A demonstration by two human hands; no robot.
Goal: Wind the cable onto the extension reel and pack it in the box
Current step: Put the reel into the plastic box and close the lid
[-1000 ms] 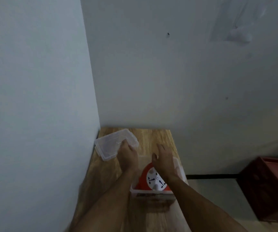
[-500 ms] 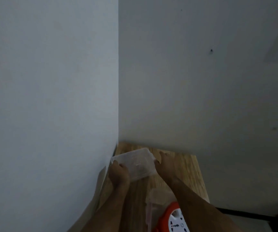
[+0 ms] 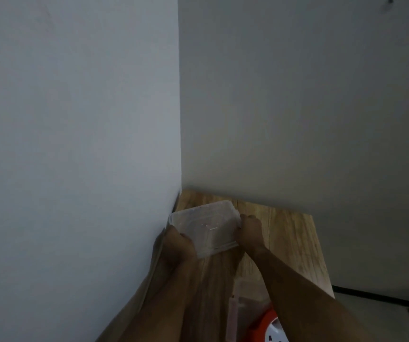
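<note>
We have both hands on the clear plastic lid, which sits just below the middle of the frame, close against the corner where the two walls meet. Our left hand is closed around its lower left corner and our right hand is closed on its right edge; taking it from opposite sides keeps the thin, flexible piece level and lets us steer it squarely. It appears raised slightly off the wooden table, though we cannot be sure it has cleared the surface. The extension reel, orange with a white socket face, shows only partly at the bottom edge right of centre, already sitting inside the clear box, whose near wall stands just left of it. No loose cable is visible, so we judge the winding done and the reel packed. The lid is held as it is, we think, to carry it down-frame and fit it over the box.
</note>
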